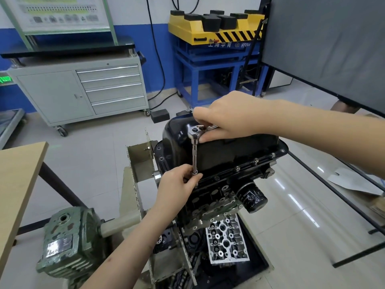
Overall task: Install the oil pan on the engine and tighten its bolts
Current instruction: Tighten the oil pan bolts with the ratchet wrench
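Observation:
The black oil pan (218,153) sits on top of the upturned engine (216,201), which is held on a stand. Several bolts (255,161) stand along the pan's near flange. A chrome ratchet (195,132) with a long extension (194,157) points down at the flange's left end. My right hand (225,117) grips the ratchet's head and handle above the pan. My left hand (177,188) pinches the lower end of the extension at the flange. The socket and the bolt under it are hidden by my fingers.
A black oil filter (253,198) sticks out of the engine's right side. The stand's green gearbox (68,243) is at lower left, a wooden tabletop (18,184) at the left edge. A grey drawer cabinet (83,88) and a yellow and blue lift (214,49) stand behind. A cylinder head (227,240) lies below.

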